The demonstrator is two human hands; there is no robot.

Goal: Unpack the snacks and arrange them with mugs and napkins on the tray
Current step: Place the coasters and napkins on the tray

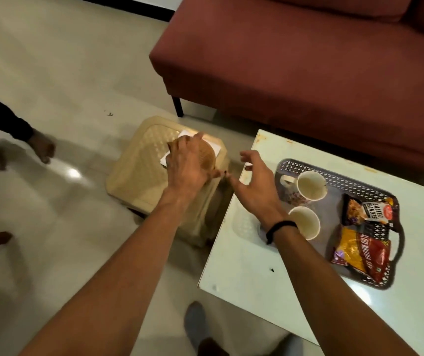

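The left hand [187, 160] reached down over a beige plastic stool [139, 173], fingers spread and curled around a round brown woven item [207, 156] that sat on white napkins [216, 147]. It appeared to grip the round item's edge, though the hand hid most of the contact, so whether it had also pinched a napkin could not be told. The right hand [254, 185] hovered just to the right of the left one, open with fingers loosely bent and apart, holding nothing, above the near corner of the pale table [244, 265]. A black band [280, 228] circled its wrist.

Right of the right hand, a grey perforated tray [334, 176] rested on the table. It held 2 mugs: a patterned mug [306, 187] just beyond the right wrist, and a plain mug [306, 223] touching the view of the wrist's right side. Farther right on the tray lay 2 snack packets: a salted peanuts packet [370, 210] and, nearer the person, a red and yellow bhujia packet [362, 255].

Beyond both hands stood a maroon sofa [295, 60]. Far left of the left hand, another person's bare feet [15, 150] stood on the tiled floor [51, 73].
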